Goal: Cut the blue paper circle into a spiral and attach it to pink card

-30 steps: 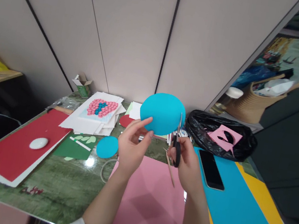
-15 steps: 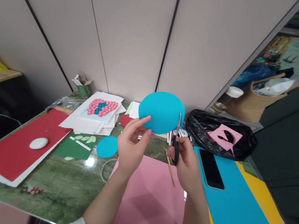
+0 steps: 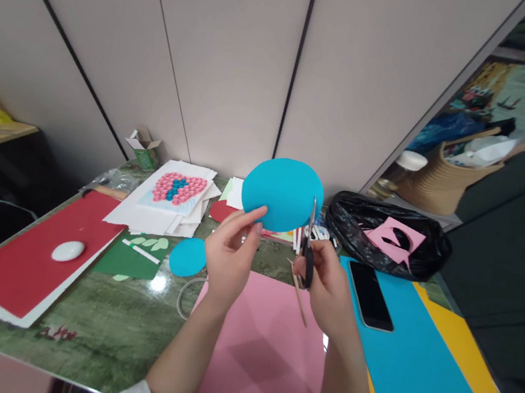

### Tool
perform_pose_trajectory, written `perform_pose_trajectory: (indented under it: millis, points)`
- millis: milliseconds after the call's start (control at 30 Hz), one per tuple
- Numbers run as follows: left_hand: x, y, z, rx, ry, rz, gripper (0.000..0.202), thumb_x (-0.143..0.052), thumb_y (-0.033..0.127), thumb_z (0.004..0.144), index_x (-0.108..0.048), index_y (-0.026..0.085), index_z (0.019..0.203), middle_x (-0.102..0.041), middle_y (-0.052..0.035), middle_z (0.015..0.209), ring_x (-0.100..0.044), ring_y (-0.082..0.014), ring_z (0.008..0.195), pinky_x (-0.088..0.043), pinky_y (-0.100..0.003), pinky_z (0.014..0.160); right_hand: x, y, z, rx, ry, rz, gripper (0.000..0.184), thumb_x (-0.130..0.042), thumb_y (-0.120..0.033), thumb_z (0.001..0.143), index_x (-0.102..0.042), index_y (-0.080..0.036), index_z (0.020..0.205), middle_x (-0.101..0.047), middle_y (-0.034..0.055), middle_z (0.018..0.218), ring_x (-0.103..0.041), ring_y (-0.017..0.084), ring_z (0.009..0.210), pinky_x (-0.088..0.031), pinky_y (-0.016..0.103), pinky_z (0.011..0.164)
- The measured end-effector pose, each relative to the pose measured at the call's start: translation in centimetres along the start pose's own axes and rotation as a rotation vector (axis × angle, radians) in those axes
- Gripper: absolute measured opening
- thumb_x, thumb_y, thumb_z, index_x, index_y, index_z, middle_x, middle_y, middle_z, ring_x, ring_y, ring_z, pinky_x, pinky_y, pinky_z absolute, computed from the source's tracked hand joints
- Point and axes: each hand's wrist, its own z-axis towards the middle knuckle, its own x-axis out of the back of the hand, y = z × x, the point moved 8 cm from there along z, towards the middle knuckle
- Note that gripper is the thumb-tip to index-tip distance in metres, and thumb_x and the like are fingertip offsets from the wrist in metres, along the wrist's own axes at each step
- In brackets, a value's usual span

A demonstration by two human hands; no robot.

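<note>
Head view: left hand (image 3: 228,261) is pinching the blue paper disc (image 3: 283,193) by its lower edge, fingers narrow on it, holding it up at frame centre above the table (image 3: 119,320). Right hand (image 3: 327,289) is gripping scissors (image 3: 307,252), fingers closed round the handles, with a thin wooden stick (image 3: 299,291) too. Disc is looking cut free and near round, so probably only edge trimming is left. A smaller blue circle (image 3: 187,256) is lying lower left. Disc is facing the camera, long axis left-right. Scissors are pointing up at its right edge.
</note>
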Motion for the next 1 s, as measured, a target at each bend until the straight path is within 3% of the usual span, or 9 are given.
perform_pose_trajectory:
  millis: [200, 533, 1000]
  points:
    - [0.36, 0.05, 0.07, -0.001, 0.041, 0.043, 0.024, -0.066, 0.022, 0.08, -0.073, 0.027, 0.102, -0.068, -0.003, 0.095, -0.062, -0.0102, 0.075, -0.053, -0.02, 0.063, -0.02, -0.15, 0.06, -0.009, -0.004, -0.035, 0.006, -0.048, -0.027, 0.089, -0.044, -0.024, 0.086, -0.052, -0.0047, 0.067, -0.044, 0.012, 0.06, -0.035, 0.026, 0.056]
    - [0.33, -0.22, 0.25, 0.021, 0.067, -0.016, 0.033, -0.072, 0.02, 0.073, -0.071, 0.025, 0.106, -0.064, -0.0028, 0.094, -0.061, -0.0092, 0.07, -0.054, -0.022, 0.062, -0.4, -0.41, -0.01, -0.034, -0.026, -0.019, 0.012, -0.052, -0.031, 0.088, -0.044, -0.023, 0.083, -0.05, -0.0053, 0.065, -0.043, 0.012, 0.06, -0.033, 0.026, 0.057]
    - [-0.3, -0.2, 0.2, 0.02, -0.061, 0.071, 0.032, -0.071, 0.02, 0.075, -0.07, 0.026, 0.106, -0.067, -0.0051, 0.103, -0.059, -0.0066, 0.064, -0.053, -0.02, 0.059, 0.24, -0.45, 0.16, -0.001, 0.05, -0.023, 0.02, -0.054, -0.041, 0.088, -0.045, -0.023, 0.086, -0.051, -0.0033, 0.069, -0.04, 0.012, 0.059, -0.03, 0.026, 0.054]
